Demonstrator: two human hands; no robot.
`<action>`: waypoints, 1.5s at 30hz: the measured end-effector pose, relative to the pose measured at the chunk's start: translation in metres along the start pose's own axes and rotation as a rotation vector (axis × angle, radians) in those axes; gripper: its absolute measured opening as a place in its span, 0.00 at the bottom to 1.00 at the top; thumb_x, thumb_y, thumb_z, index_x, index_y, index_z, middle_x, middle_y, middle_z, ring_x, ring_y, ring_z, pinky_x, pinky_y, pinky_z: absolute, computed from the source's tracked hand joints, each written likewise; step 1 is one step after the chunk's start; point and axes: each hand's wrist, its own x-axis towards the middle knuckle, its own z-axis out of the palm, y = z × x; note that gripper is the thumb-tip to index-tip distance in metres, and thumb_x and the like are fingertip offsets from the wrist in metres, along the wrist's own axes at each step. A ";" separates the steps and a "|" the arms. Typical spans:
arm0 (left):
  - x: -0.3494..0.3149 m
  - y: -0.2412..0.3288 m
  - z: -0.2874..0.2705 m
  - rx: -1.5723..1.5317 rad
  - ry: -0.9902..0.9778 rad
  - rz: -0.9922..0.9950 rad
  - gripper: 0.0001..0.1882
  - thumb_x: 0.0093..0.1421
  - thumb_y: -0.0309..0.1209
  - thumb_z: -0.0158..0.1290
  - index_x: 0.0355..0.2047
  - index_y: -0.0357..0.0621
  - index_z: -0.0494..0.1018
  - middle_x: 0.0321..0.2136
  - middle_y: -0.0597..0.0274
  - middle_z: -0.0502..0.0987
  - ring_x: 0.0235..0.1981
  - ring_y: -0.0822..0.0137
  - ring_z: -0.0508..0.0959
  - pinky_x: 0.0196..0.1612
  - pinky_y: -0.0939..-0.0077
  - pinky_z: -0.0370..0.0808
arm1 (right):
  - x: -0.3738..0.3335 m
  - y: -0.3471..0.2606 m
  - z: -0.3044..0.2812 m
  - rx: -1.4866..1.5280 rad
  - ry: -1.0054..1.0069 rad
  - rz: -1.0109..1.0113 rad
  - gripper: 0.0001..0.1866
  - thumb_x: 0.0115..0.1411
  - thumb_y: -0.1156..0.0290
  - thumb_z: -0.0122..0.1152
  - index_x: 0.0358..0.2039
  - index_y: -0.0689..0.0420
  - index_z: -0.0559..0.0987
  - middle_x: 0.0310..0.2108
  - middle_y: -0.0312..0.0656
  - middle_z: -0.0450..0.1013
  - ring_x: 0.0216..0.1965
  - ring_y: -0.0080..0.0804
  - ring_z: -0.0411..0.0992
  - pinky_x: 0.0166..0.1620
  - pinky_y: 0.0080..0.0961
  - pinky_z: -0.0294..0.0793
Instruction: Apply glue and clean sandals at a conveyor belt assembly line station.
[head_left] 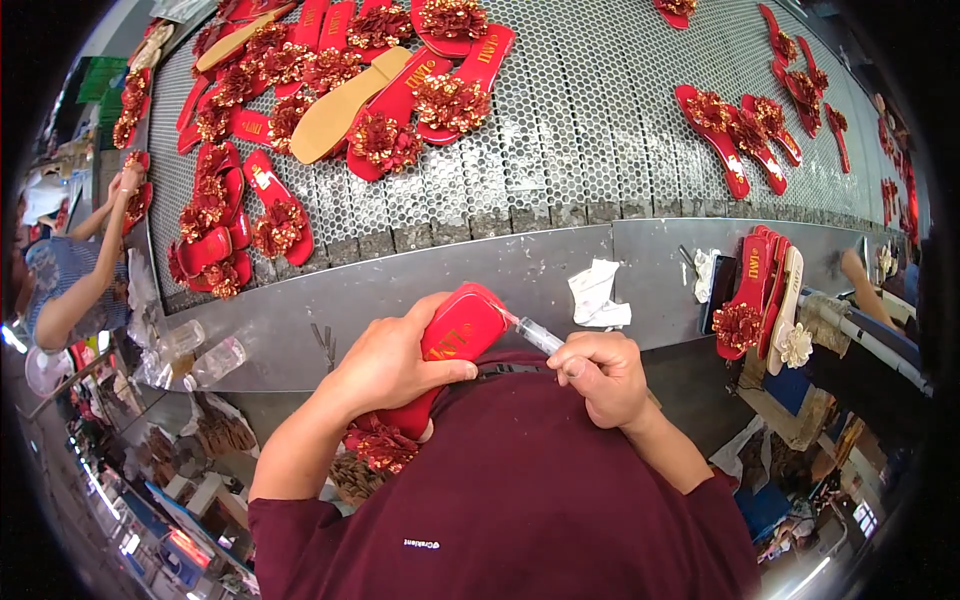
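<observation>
A red flat sandal [468, 322] is held close to my body by my left hand [405, 352], its thumb lying across the insole. Its heel end points up and away, and the red and gold flower [383, 446] on its strap hangs below my wrist. My right hand [605, 378] is closed round a clear syringe [538, 335]. The syringe's tip meets, or nearly meets, the right edge of the sandal's heel; I cannot tell whether anything comes out of it.
Beyond the grey metal ledge [420, 255], a perforated conveyor [590, 120] carries many red sandals [465, 90]. Crumpled white paper [598, 295] lies on the ledge. Sandals stand stacked [755, 290] at right beside a phone [717, 292]. Plastic bottles [215, 362] lie at left, near another person [85, 270].
</observation>
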 end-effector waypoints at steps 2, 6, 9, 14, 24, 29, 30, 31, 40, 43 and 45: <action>0.001 0.002 0.001 0.006 0.001 -0.001 0.41 0.48 0.49 0.64 0.58 0.45 0.61 0.36 0.42 0.78 0.40 0.45 0.79 0.43 0.59 0.75 | 0.000 0.001 -0.002 -0.042 -0.008 -0.044 0.11 0.61 0.69 0.54 0.30 0.65 0.79 0.19 0.41 0.71 0.21 0.24 0.69 0.25 0.20 0.67; 0.003 0.005 0.003 0.001 0.012 0.015 0.40 0.48 0.48 0.64 0.57 0.45 0.61 0.36 0.42 0.79 0.40 0.45 0.79 0.43 0.59 0.75 | -0.001 0.000 -0.006 -0.049 -0.004 -0.049 0.11 0.61 0.69 0.54 0.30 0.65 0.79 0.19 0.41 0.71 0.21 0.24 0.69 0.25 0.20 0.67; 0.005 0.006 0.006 0.002 0.016 0.019 0.40 0.48 0.48 0.64 0.57 0.45 0.62 0.36 0.42 0.79 0.39 0.45 0.79 0.42 0.60 0.75 | -0.003 0.000 -0.009 -0.057 0.004 -0.054 0.12 0.61 0.69 0.54 0.29 0.65 0.79 0.19 0.41 0.71 0.20 0.23 0.69 0.24 0.20 0.66; 0.008 0.009 0.009 0.004 0.031 0.033 0.41 0.48 0.48 0.64 0.57 0.45 0.62 0.35 0.42 0.79 0.39 0.45 0.79 0.42 0.60 0.75 | -0.004 -0.002 -0.012 -0.060 0.026 -0.085 0.12 0.61 0.68 0.55 0.29 0.65 0.79 0.18 0.41 0.71 0.19 0.23 0.69 0.23 0.20 0.65; 0.013 0.020 0.013 0.005 0.039 0.021 0.41 0.47 0.47 0.65 0.57 0.43 0.62 0.36 0.42 0.78 0.40 0.45 0.79 0.43 0.60 0.75 | -0.008 -0.003 -0.024 -0.067 0.032 -0.093 0.12 0.61 0.68 0.54 0.28 0.65 0.78 0.18 0.41 0.71 0.19 0.22 0.68 0.23 0.19 0.65; 0.016 0.026 0.015 0.005 0.040 0.010 0.40 0.47 0.46 0.65 0.57 0.42 0.62 0.37 0.42 0.78 0.40 0.46 0.79 0.43 0.61 0.75 | -0.009 -0.005 -0.030 -0.076 0.034 -0.098 0.11 0.60 0.69 0.54 0.28 0.65 0.78 0.17 0.40 0.70 0.18 0.22 0.68 0.23 0.20 0.65; 0.017 0.027 0.016 -0.001 0.042 0.005 0.41 0.47 0.46 0.65 0.57 0.42 0.62 0.37 0.42 0.78 0.40 0.46 0.79 0.43 0.61 0.75 | -0.009 -0.005 -0.031 -0.077 0.035 -0.098 0.11 0.60 0.69 0.54 0.28 0.65 0.78 0.17 0.40 0.70 0.18 0.22 0.68 0.23 0.20 0.65; 0.017 0.028 0.016 -0.008 0.045 -0.001 0.41 0.47 0.46 0.65 0.57 0.42 0.63 0.38 0.42 0.78 0.41 0.46 0.79 0.44 0.61 0.75 | -0.009 -0.005 -0.032 -0.076 0.034 -0.096 0.10 0.59 0.70 0.54 0.28 0.65 0.78 0.17 0.40 0.70 0.18 0.22 0.68 0.23 0.20 0.65; 0.022 0.033 0.023 -0.011 0.055 0.006 0.41 0.47 0.46 0.65 0.57 0.41 0.62 0.39 0.42 0.78 0.41 0.47 0.79 0.44 0.61 0.74 | -0.012 -0.007 -0.041 -0.089 0.039 -0.102 0.09 0.57 0.74 0.53 0.27 0.65 0.78 0.17 0.41 0.70 0.18 0.23 0.67 0.23 0.21 0.65; 0.025 0.032 0.026 -0.017 0.068 0.015 0.41 0.47 0.46 0.65 0.57 0.41 0.62 0.39 0.42 0.78 0.41 0.46 0.79 0.45 0.61 0.74 | -0.012 -0.009 -0.043 -0.091 0.038 -0.098 0.09 0.57 0.73 0.53 0.27 0.65 0.78 0.17 0.41 0.70 0.18 0.24 0.67 0.23 0.21 0.65; 0.026 0.034 0.026 -0.014 0.071 0.017 0.41 0.47 0.46 0.65 0.57 0.41 0.62 0.39 0.42 0.78 0.41 0.46 0.79 0.45 0.61 0.74 | -0.012 -0.009 -0.046 -0.093 0.035 -0.095 0.09 0.57 0.73 0.54 0.27 0.66 0.78 0.17 0.41 0.70 0.18 0.24 0.67 0.23 0.21 0.65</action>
